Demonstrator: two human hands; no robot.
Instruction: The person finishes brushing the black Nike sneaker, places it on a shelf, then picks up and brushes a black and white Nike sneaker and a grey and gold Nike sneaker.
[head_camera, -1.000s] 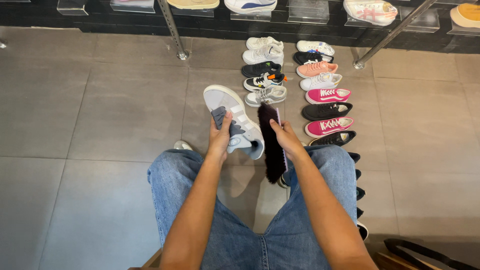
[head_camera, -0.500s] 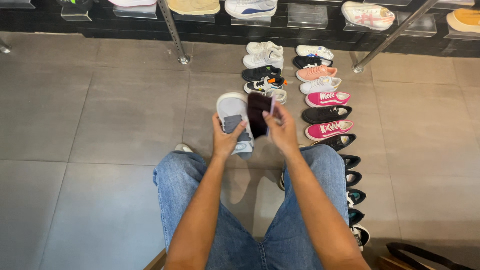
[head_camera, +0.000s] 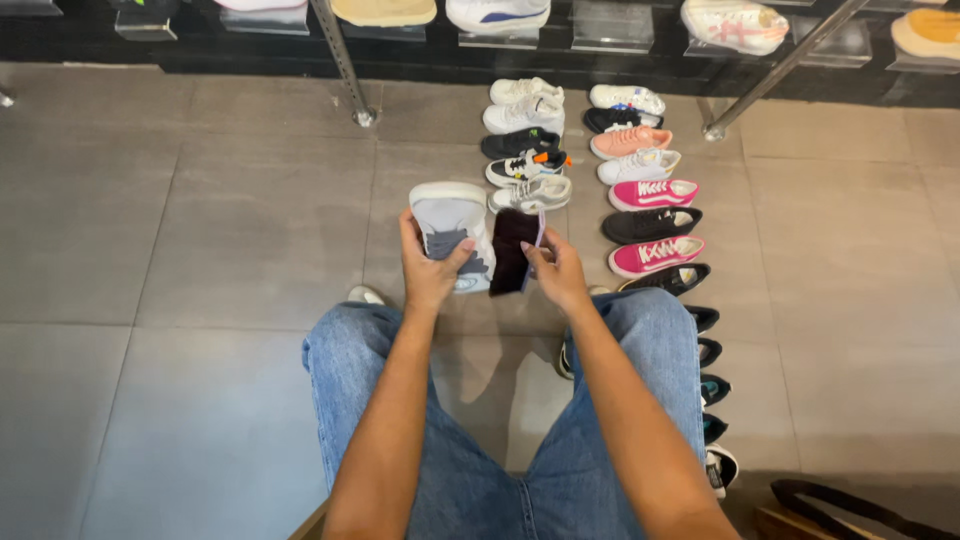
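Grey tiled floor fills scene; glass shelves along far edge carry single shoes. Two rows of shoes stand on floor, running from far centre to near right. Blue jeans cover knees at near centre. Both forearms reach forward over knees. Left hand clamped on pale grey sneaker, sole up, thumb across it. Right hand grips dark cloth, just right of sneaker, touching it.

Shoe shop, rows of sneakers, display shelves
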